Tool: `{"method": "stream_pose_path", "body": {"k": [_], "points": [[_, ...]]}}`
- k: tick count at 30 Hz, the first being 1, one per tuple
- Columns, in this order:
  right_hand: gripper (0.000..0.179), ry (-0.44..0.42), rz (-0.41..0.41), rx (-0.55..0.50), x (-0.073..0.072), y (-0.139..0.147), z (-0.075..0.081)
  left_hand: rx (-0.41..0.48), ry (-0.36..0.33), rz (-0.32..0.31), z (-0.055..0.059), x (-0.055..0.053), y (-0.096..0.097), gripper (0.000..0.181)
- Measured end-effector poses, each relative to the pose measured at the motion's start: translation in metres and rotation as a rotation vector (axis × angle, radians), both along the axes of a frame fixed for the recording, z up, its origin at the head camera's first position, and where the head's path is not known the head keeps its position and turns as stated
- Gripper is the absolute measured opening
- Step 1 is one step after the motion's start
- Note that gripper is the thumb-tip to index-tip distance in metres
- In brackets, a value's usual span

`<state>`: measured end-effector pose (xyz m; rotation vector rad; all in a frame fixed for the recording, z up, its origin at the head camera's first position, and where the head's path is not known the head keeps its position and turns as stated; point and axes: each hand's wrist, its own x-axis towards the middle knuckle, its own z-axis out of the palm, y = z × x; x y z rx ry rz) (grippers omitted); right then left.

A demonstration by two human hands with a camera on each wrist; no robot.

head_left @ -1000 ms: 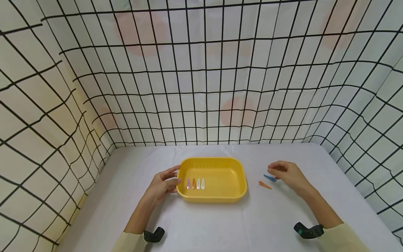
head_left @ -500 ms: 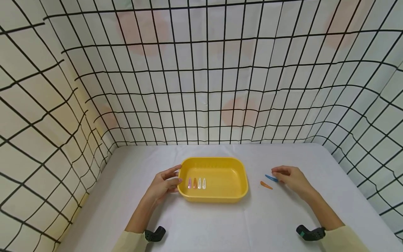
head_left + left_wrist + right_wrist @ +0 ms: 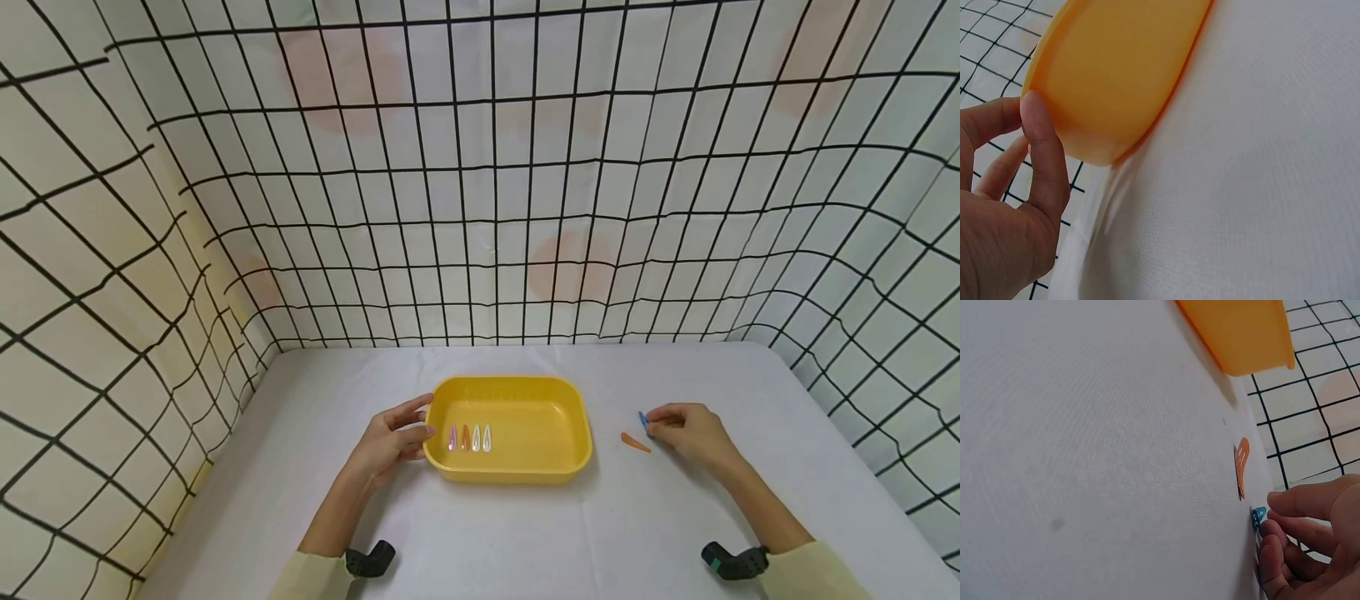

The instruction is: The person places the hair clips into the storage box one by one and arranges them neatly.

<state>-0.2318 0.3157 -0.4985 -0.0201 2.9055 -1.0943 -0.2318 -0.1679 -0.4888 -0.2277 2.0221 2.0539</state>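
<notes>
My left hand grips the left rim of a yellow tray, thumb on the near side of the rim. Inside the tray, at its left, several snap hair clips lie in a row: a pink clip, an orange clip and white clips. To the tray's right, my right hand pinches a blue hair clip, whose lower part is hidden by the fingers. Another orange hair clip lies on the cloth just left of that hand, as the right wrist view confirms.
A white cloth covers the table. Black grid netting over white fabric stands behind and along both sides. A black wrist camera sits on the left wrist and another camera on the right.
My right hand has drawn back slightly and closed its fingers on the blue hair clip, which has turned more upright. My left hand stays on the tray rim.
</notes>
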Motion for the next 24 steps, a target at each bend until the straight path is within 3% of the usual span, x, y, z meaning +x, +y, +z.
{"method": "stream_pose_path", "body": {"k": [13, 24], "points": [[0.044, 0.007, -0.062, 0.068, -0.0083, -0.0035, -0.0061, 0.005, 0.001, -0.002, -0.0029, -0.0009, -0.001, 0.059], [0.032, 0.048, -0.028, 0.079, -0.0094, 0.0017, -0.0042, 0.002, 0.001, 0.0, -0.0034, -0.0006, -0.001, 0.059]]}}
